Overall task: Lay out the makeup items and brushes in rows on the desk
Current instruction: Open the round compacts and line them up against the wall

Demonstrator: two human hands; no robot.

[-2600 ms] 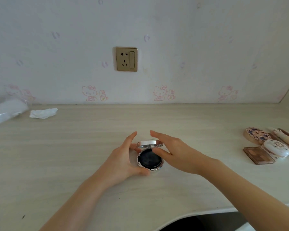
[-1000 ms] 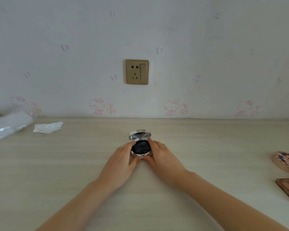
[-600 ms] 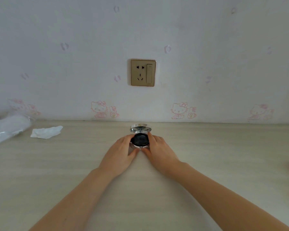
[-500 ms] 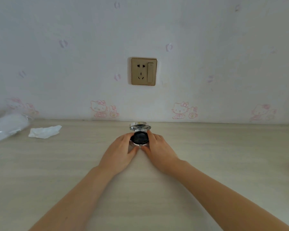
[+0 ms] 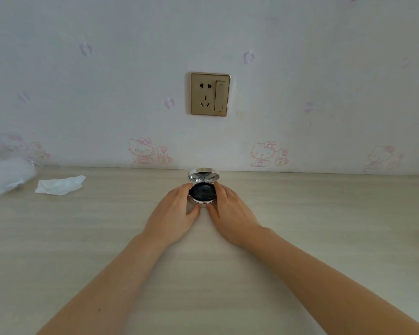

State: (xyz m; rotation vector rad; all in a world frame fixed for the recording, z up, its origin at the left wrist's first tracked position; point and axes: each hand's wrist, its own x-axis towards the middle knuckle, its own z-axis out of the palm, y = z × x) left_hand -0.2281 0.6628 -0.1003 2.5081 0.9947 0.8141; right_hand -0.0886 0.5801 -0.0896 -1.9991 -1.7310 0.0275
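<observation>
A round silver compact with a black inner pad (image 5: 202,192) sits on the pale wood-grain bench (image 5: 82,238), far back near the wall, its mirrored lid standing open and upright behind the base. The left hand (image 5: 172,217) cups the compact's left side, thumb against the front edge and fingers curved round the rim; the right hand (image 5: 230,215) does the same on the right side. Each grip is narrow and holds the compact between thumb and fingers. Both forearms reach in from the lower corners. On the wall above is a gold-coloured socket plate with a switch (image 5: 209,94). At the left lie a crumpled white tissue (image 5: 59,184) and a clear plastic bag (image 5: 5,176)
</observation>
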